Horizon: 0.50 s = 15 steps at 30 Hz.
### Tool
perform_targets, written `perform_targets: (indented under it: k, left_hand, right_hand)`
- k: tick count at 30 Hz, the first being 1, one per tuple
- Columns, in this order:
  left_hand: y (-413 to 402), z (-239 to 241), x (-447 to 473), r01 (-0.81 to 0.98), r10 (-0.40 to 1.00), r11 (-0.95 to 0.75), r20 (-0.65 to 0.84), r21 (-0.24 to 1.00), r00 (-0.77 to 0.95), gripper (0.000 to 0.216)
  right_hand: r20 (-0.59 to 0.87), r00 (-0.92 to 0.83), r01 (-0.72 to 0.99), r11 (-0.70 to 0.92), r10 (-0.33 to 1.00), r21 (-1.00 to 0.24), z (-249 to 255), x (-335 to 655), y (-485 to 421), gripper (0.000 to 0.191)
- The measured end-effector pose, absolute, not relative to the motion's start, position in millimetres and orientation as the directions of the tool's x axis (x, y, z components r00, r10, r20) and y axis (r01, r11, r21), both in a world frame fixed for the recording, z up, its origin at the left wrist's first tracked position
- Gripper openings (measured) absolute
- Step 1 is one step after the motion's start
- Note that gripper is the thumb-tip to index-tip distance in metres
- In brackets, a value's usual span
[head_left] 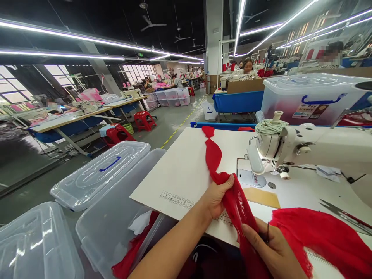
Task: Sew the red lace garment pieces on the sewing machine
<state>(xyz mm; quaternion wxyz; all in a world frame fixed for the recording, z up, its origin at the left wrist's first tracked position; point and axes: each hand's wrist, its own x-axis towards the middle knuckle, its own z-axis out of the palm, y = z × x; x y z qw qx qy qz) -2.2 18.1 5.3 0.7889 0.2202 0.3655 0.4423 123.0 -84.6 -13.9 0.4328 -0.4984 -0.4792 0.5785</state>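
A long strip of red fabric [213, 155] runs from the far side of the white sewing table down toward my body. My left hand [216, 197] pinches it near the middle, thumb on top. Closer to me, my right hand [270, 248] also grips the strip between thumb and fingers. A small dark pointed tool [267, 232] sticks out by the right fingers; its kind is unclear. Another red fabric piece [328, 228] lies to the right of my right hand. Beyond the hands stands a white sewing machine [319, 147] with its metal needle plate [251, 178].
Scissors [345, 217] lie at the table's right. A tan card [261, 197] sits before the machine. Left of the table, an uncovered plastic bin [116, 217] holds red and white cloth, beside a lidded bin [101, 170]. Co-workers sit at machines farther back.
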Motion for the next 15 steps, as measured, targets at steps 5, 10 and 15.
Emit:
perform_targets:
  k: [5, 10, 15]
  left_hand:
    - [24, 2, 8, -0.602, 0.87, 0.472, -0.449, 0.644, 0.203, 0.034]
    - [27, 0, 13, -0.575, 0.84, 0.52, -0.502, 0.632, 0.207, 0.032]
    - [36, 1, -3, -0.549, 0.85, 0.516, -0.47, 0.658, 0.236, 0.023]
  right_hand:
    - [0.101, -0.304, 0.162, 0.156, 0.947, -0.974, -21, 125, -81, 0.048]
    - [0.141, -0.321, 0.226, 0.221, 0.936, -0.949, -21, 127, -78, 0.044]
    - [0.113, -0.311, 0.242, 0.193, 0.944, -0.951, -18, 130, -77, 0.048]
